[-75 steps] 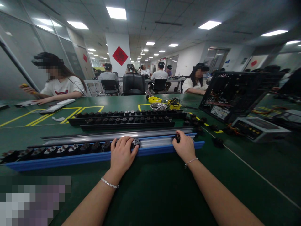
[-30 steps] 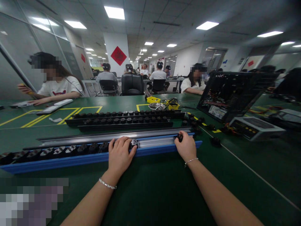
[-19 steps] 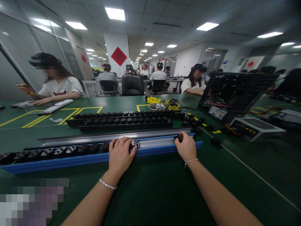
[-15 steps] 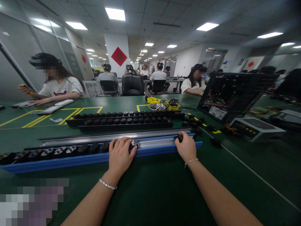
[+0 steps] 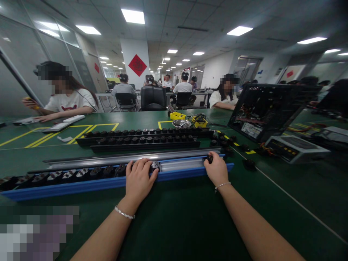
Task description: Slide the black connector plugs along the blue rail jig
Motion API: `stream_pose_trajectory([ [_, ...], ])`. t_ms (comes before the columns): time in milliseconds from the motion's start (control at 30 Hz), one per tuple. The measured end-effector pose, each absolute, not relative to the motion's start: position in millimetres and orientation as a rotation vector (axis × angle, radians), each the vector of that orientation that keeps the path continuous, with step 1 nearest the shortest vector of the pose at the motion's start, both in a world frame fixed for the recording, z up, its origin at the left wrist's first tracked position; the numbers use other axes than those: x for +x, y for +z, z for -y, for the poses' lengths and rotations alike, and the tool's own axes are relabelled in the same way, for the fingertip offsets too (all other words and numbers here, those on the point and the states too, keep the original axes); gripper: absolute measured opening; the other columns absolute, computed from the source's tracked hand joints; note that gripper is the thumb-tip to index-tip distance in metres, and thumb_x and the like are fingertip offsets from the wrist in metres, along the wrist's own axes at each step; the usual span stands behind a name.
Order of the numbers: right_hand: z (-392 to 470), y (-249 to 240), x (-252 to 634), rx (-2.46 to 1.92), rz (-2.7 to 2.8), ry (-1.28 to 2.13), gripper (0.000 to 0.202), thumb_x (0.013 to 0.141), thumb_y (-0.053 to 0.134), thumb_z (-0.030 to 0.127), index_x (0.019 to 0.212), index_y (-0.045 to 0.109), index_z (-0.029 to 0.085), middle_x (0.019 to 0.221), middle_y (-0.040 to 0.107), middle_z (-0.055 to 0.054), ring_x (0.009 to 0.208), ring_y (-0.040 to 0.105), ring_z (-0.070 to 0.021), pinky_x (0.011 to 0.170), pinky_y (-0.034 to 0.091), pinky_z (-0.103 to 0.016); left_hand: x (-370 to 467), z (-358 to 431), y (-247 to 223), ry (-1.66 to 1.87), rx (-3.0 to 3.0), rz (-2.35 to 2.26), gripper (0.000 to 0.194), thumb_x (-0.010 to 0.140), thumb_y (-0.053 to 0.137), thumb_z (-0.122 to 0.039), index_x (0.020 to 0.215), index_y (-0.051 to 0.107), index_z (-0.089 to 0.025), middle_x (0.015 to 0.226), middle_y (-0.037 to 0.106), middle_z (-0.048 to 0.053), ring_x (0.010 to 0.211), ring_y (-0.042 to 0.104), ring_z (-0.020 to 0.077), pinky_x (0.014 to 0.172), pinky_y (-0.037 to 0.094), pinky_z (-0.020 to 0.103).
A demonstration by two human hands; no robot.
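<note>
A long blue rail (image 5: 89, 184) lies across the green table, its left part filled with several black socket modules (image 5: 95, 172). My left hand (image 5: 140, 179) rests over the modules near the rail's middle, fingers curled down on them, beside a grey-white module (image 5: 155, 165). To its right, a bare silver stretch of channel (image 5: 182, 165) shows. At the rail's right end my right hand (image 5: 216, 168) pinches a small black module (image 5: 209, 158) between thumb and fingers.
Behind the blue rail lie a silver-and-black rail (image 5: 108, 158) and two black rails with modules (image 5: 146, 143). Loose black parts (image 5: 249, 164), a power supply (image 5: 299, 148) and an open computer case (image 5: 261, 112) stand at right. A metal bowl (image 5: 181, 124) sits farther back. People sit beyond.
My right hand has shifted slightly to the right with the black module. My left hand has stayed in place.
</note>
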State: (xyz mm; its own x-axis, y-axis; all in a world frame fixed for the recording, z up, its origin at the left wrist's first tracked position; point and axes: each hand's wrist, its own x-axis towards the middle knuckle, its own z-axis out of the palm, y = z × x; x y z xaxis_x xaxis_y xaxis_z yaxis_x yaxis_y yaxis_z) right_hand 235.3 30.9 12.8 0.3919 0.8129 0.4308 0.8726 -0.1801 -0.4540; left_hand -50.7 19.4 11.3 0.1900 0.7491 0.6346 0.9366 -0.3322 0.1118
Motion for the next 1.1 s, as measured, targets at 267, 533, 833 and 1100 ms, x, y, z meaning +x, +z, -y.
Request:
stream_pose_trajectory([
  [267, -29.1, 15.9, 239.7, -2.067, 1.42, -0.144, 0.041, 0.078, 0.047, 0.023, 0.115, 0.055, 0.009, 0.106, 0.064, -0.012, 0.098, 0.056, -0.0246, 0.09, 0.04, -0.035, -51.2, -19.7, 10.5, -0.877, -2.17, 1.6, 0.032, 0.084, 0.047, -0.041, 0.104, 0.063, -0.022, 0.114, 0.063, 0.008, 0.107, 0.054, 0.026, 0.104, 0.023, 0.048],
  [533, -29.1, 15.3, 240.9, -2.057, 1.421, -0.144, 0.041, 0.078, 0.047, 0.023, 0.116, 0.055, 0.009, 0.106, 0.064, -0.013, 0.098, 0.056, -0.0249, 0.09, 0.04, -0.035, -51.0, -19.0, 11.1, -0.859, -2.172, 1.605, 0.032, 0.084, 0.046, -0.041, 0.104, 0.063, -0.021, 0.114, 0.063, 0.008, 0.107, 0.054, 0.0261, 0.104, 0.023, 0.048],
  [833, -31.1, 11.5, 243.6, -2.037, 1.421, -0.156, 0.041, 0.078, 0.045, 0.024, 0.115, 0.054, 0.009, 0.107, 0.063, -0.013, 0.098, 0.055, -0.0248, 0.091, 0.04, -0.036, -50.6, -20.1, 11.3, -0.878, -2.173, 1.607, 0.032, 0.084, 0.048, -0.041, 0.103, 0.064, -0.022, 0.113, 0.064, 0.008, 0.106, 0.055, 0.026, 0.104, 0.024, 0.048],
  [1100, -30.8, 12.6, 244.9, -2.058, 1.415, -0.144, 0.042, 0.078, 0.045, 0.024, 0.116, 0.054, 0.009, 0.106, 0.063, -0.013, 0.099, 0.055, -0.0254, 0.091, 0.04, -0.036, -50.5, -19.0, 12.2, -0.86, -2.176, 1.615, 0.032, 0.084, 0.046, -0.041, 0.104, 0.063, -0.022, 0.113, 0.063, 0.008, 0.107, 0.055, 0.0258, 0.104, 0.023, 0.048],
])
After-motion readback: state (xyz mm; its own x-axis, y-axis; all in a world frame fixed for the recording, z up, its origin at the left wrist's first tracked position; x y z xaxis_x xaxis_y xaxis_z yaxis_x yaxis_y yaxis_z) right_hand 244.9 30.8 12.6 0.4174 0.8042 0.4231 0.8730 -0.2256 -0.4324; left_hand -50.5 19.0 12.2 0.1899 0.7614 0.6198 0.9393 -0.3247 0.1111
